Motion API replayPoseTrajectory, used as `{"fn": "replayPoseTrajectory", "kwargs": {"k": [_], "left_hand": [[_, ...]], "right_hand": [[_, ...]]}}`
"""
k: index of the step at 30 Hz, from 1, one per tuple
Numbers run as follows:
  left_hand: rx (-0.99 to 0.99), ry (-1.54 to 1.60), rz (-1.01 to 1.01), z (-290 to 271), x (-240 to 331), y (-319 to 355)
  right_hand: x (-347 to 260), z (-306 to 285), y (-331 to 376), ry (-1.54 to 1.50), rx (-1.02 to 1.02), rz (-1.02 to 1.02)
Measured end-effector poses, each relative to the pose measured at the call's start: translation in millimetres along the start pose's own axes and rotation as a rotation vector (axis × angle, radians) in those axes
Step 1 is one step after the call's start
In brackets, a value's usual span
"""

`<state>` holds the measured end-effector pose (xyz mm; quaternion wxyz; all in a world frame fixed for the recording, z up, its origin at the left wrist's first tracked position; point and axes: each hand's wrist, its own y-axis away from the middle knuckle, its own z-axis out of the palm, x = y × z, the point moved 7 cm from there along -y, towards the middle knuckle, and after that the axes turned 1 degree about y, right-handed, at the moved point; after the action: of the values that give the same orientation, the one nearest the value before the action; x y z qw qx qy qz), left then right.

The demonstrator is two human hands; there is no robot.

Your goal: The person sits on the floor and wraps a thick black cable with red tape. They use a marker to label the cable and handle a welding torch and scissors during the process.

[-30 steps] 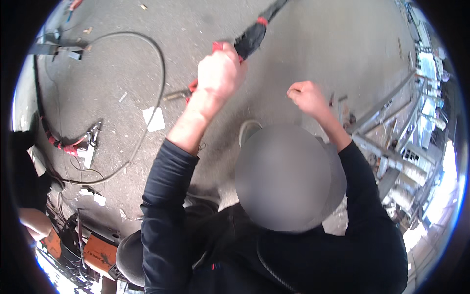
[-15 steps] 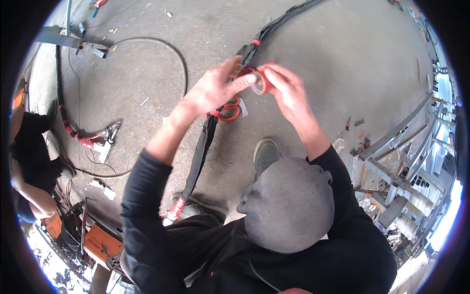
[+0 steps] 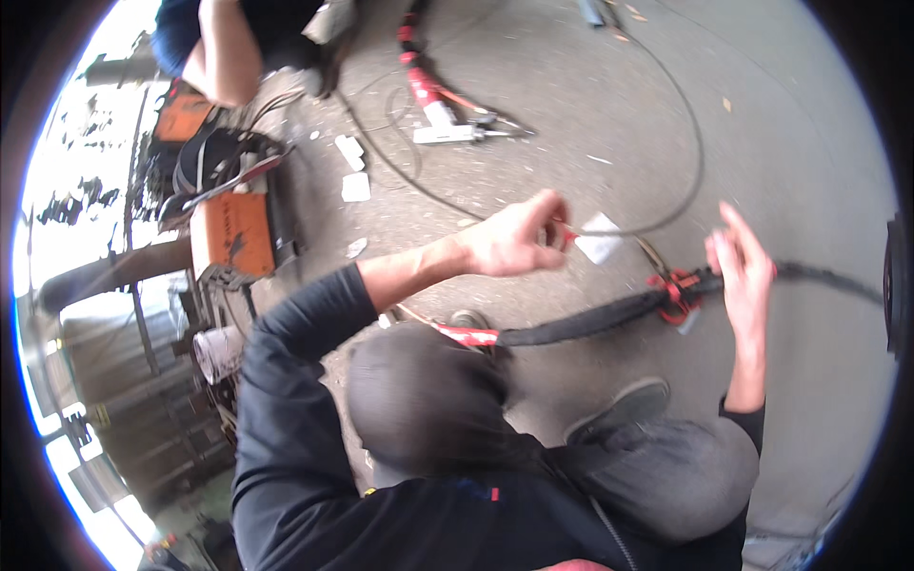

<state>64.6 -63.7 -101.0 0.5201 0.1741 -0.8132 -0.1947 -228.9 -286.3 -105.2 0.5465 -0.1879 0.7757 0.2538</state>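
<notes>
My left hand [image 3: 519, 238] is raised over the floor, its fingers curled round the roll of red tape [image 3: 570, 235]; only a bit of red shows at the fingertips. To the right, my right hand [image 3: 745, 262] is over the black-wrapped cable [image 3: 590, 322], index finger stretched out and thumb apart; nothing shows in it. Whether it touches the cable is hard to tell. Red-handled scissors [image 3: 678, 297] lie against the cable, left of that hand. Red and white wrapping [image 3: 468, 335] covers the cable's near end.
An orange machine [image 3: 233, 233] stands at the left. Farther off lies a welding torch [image 3: 447, 131] with a red-wrapped cable. A thin hose [image 3: 700, 143] loops across the floor. White scraps [image 3: 355, 187] are scattered about. Another person's arm [image 3: 228, 57] shows at the upper left.
My view has turned leftward. My hands, earlier together at the tape roll over the cable, are now wide apart; the left one has gone left with the roll, and the right one has released it.
</notes>
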Motion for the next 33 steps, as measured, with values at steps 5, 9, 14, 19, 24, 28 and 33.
{"fn": "replayPoseTrajectory", "kwargs": {"k": [5, 9, 14, 19, 24, 28, 33], "left_hand": [[0.851, 0.095, -0.420, -165.5, -294.6, 69.0], [1.380, -0.463, -0.567, -282.8, -408.7, 116.4], [1.164, -0.468, -0.773, -306.2, -464.0, 91.5], [1.350, -0.706, -0.585, -295.4, -415.8, 81.8], [1.031, -0.457, 0.085, -139.1, -263.7, 47.2], [0.320, -0.261, 0.429, 93.7, -132.1, 37.3], [-0.070, -0.195, 0.141, 195.9, -109.1, 44.1]], "right_hand": [[79.2, 26.7, 56.7, 0.078, -0.172, 0.236], [91.9, 42.1, 79.8, 0.084, -0.227, 0.242], [83.4, 30.3, 75.7, 0.074, -0.164, 0.213], [142.7, -39.1, 83.2, 0.186, 0.195, 0.316], [243.8, -83.6, 95.3, -0.103, 0.568, 0.706], [276.5, -59.6, 68.3, -0.725, 0.415, 0.670], [275.9, -52.4, 49.1, -0.940, 0.526, 0.627]]}}
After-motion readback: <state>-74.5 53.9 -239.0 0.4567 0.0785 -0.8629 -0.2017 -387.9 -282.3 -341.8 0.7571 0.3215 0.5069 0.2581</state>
